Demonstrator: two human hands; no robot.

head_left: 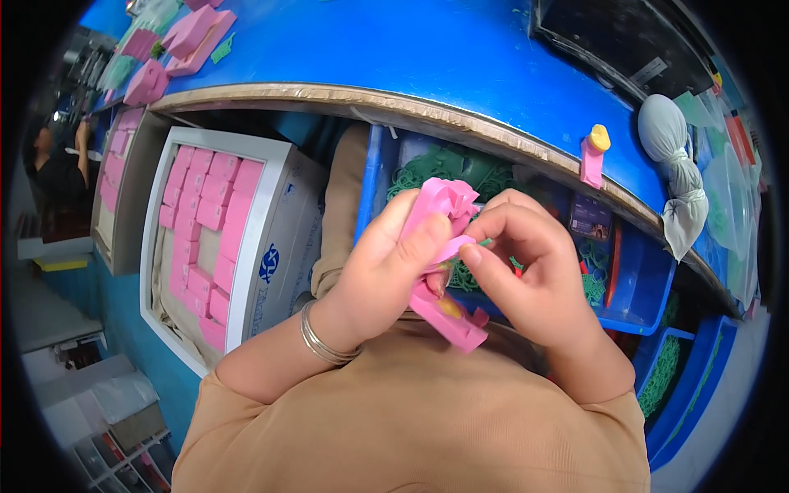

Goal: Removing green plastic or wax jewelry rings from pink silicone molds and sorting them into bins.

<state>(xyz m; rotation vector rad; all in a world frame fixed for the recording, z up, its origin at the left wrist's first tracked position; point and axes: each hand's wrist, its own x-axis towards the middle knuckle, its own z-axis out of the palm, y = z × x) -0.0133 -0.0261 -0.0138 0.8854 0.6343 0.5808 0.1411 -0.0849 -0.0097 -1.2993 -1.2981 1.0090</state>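
Note:
My left hand (378, 263) grips a crumpled, folded pink piece (448, 316) with a yellow patch showing on it, held upright in front of my body. My right hand (534, 271) is closed in a pinch on a pink flap at its middle, with a small bit of green by the fingertips. Beneath both hands a blue plastic tray (368, 181) under the table edge holds tangled green pieces (436, 168), some red pieces and a phone (590, 218).
Blue worktable (394, 41) with pink blocks (189, 33), a small yellow-topped pink item (593, 156), a grey cloth bundle (662, 131) and a black object (616, 45). White box (296, 214) of pink pieces at left; co-worker (57, 164) beyond. More blue trays (717, 345) at right.

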